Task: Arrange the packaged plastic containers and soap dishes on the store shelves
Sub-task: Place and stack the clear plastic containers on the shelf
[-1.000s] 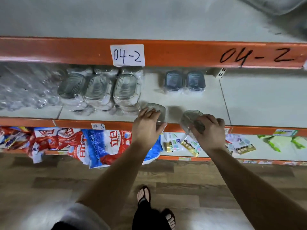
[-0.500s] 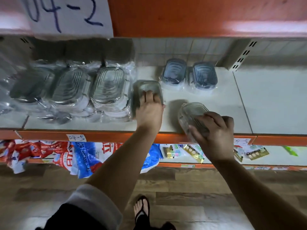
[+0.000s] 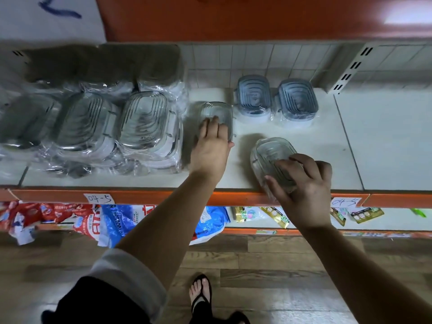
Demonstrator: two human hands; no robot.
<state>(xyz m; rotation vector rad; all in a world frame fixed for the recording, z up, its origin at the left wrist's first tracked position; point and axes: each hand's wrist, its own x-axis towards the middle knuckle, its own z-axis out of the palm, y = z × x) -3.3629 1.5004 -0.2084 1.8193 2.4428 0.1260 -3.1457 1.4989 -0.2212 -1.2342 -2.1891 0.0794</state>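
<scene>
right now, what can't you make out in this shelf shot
All head view.
1. Paper label: cut off by the top edge; only one blue stroke shows.
2. Clear dish on the shelf: near end under the left hand.
3. Held clear dish: near end covered by the right hand gripping it.
4. Wrapped containers: far-left stacks blurred, so no count.
5. Lower-shelf packets: tops hidden by the orange shelf edge.
</scene>
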